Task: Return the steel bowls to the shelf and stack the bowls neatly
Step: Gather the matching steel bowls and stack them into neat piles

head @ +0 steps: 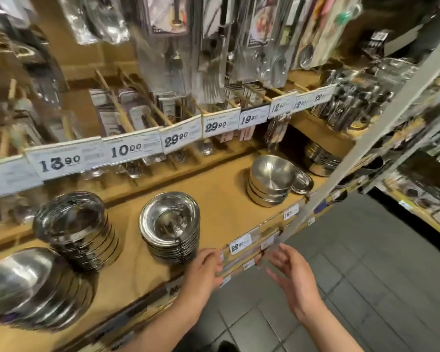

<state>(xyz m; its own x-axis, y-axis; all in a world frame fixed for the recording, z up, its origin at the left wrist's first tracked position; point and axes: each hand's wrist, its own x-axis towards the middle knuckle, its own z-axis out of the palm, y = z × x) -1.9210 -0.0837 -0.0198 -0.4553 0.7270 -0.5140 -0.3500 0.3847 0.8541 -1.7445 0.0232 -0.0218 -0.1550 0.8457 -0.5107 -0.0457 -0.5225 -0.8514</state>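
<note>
Several stacks of steel bowls stand on the wooden shelf [221, 199]: a wide stack [169, 226] in the middle, a taller tilted stack [78, 229] to its left, large bowls [33, 288] at the near left, and a small stack [271, 180] at the right. My left hand [205, 269] is at the shelf's front edge, just right of the middle stack, fingers relaxed and holding nothing. My right hand [292, 275] hovers open in front of the shelf edge, palm facing left, empty.
Packaged utensils hang above on a rack with price tags [135, 149]. More steel ware [318, 158] sits at the back right. A grey metal upright [361, 151] crosses diagonally at the right. Grey tiled floor [353, 262] lies below.
</note>
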